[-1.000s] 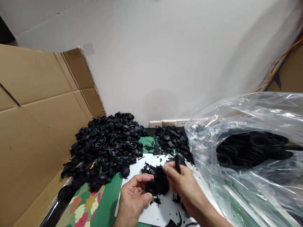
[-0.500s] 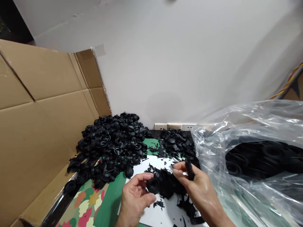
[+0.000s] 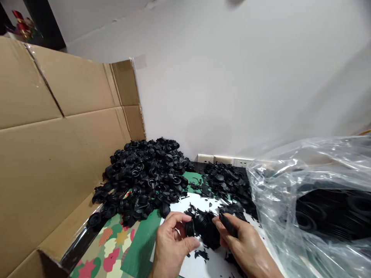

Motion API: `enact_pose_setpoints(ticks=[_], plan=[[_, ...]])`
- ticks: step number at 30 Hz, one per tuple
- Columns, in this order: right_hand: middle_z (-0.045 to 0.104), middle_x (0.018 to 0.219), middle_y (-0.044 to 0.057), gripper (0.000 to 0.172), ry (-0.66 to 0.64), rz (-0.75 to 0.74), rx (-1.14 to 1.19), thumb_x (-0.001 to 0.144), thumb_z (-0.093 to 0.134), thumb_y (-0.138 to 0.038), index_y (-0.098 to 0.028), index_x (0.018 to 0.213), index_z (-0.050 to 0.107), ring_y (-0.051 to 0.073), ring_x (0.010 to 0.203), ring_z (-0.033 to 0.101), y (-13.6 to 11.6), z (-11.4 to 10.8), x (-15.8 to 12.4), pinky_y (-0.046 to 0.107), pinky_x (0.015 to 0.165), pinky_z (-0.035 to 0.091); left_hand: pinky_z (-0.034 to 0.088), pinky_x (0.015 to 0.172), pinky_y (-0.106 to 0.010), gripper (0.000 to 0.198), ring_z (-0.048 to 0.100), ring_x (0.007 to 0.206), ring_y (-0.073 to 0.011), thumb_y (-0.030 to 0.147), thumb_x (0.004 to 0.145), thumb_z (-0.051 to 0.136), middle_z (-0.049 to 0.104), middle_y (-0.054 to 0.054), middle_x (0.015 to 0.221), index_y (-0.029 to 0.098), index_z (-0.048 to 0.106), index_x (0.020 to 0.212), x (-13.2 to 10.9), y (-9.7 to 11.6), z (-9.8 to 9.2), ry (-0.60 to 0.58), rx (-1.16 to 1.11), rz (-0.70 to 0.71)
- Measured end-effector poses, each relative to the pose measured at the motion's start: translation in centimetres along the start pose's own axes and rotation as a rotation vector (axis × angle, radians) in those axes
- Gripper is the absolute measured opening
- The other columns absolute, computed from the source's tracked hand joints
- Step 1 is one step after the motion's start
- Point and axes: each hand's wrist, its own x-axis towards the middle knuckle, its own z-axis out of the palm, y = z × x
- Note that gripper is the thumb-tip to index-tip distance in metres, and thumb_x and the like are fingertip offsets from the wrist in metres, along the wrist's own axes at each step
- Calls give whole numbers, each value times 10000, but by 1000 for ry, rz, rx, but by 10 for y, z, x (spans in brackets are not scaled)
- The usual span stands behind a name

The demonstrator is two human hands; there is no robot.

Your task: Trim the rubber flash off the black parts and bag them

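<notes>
My left hand point(image 3: 171, 245) pinches a small black ribbed rubber bellows point(image 3: 189, 228) between thumb and fingers, its ridged side showing. My right hand point(image 3: 247, 243) is closed around a dark pen-like tool point(image 3: 228, 224), whose tip I cannot make out clearly. Both hands are over a white sheet point(image 3: 188, 266), with a heap of black rubber pieces and scraps point(image 3: 211, 231) between them. A larger pile of black ribbed rubber parts point(image 3: 147, 173) lies beyond my left hand. Thin black trimmings point(image 3: 227, 179) are heaped beyond my right hand.
A clear plastic bag point(image 3: 272, 204) on the right holds many black ribbed parts point(image 3: 333, 212). Cardboard point(image 3: 78, 146) stands along the left side. A white wall point(image 3: 232, 85) with sockets point(image 3: 242, 162) rises behind. Green and patterned board point(image 3: 116, 247) lies under the sheet.
The bellows in my left hand has turned from its round open end to its ribbed side. My right hand has tilted the tool lower. The view has shifted a little.
</notes>
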Motion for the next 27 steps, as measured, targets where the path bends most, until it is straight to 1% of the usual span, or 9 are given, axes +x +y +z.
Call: enact_pose_setpoints(ticks=[1,4,6,8,12,15,18,21,27], plan=[[680,634,21,199,-16,-31,36,714,493,-330,-206,694,647,227,639,632,0,0,-1,291,589,470,411,512,-165,369,516,598,-96,-53,452,720,564,30,738,202,731,718,0,1,0,4,15,5],[707,846,30,263,-65,-74,140,653,517,-218,-211,859,681,241,839,632,-2,2,-3,305,753,466,402,501,-170,368,512,593,-98,-56,464,700,562,27,764,208,726,720,0,1,0,9,67,15],[686,760,28,177,-111,-22,184,688,557,-282,-195,782,679,225,748,611,-6,5,-6,289,670,459,405,510,-173,371,520,612,-105,-56,474,691,564,24,787,214,721,727,-1,0,0,6,101,26],[625,630,13,224,-154,47,252,712,590,-388,-174,679,647,190,626,550,-12,10,-8,261,559,414,419,538,-179,371,538,656,-121,-51,486,690,566,19,806,221,718,736,-2,-1,0,-4,118,41],[539,586,-10,257,-258,83,417,686,630,-402,-159,615,584,156,602,472,-22,19,-13,242,546,360,423,548,-186,379,538,663,-128,-51,488,692,566,16,805,225,719,747,-3,-3,2,-26,165,75],[439,541,-38,257,-186,81,435,694,599,-383,-170,567,533,120,535,380,-24,24,-16,227,496,302,419,535,-187,395,528,629,-119,-65,467,688,576,14,792,214,727,743,-3,-3,3,-30,172,61],[351,500,-63,246,-114,140,439,709,565,-382,-186,569,514,93,456,280,-21,27,-18,219,425,232,436,541,-202,332,539,614,-124,-16,449,732,581,12,754,190,731,709,-1,-1,3,-24,73,-4],[306,485,-73,269,-94,189,463,717,551,-422,-194,583,506,87,427,238,-19,29,-19,215,386,190,436,528,-206,271,537,583,-120,44,452,760,588,10,706,167,728,691,1,2,2,-7,15,-68],[254,476,-90,275,-126,219,483,715,556,-439,-195,597,510,79,423,197,-20,27,-19,216,381,161,350,453,-176,237,445,488,-85,96,503,743,550,38,540,145,690,728,1,0,1,7,4,-167]])
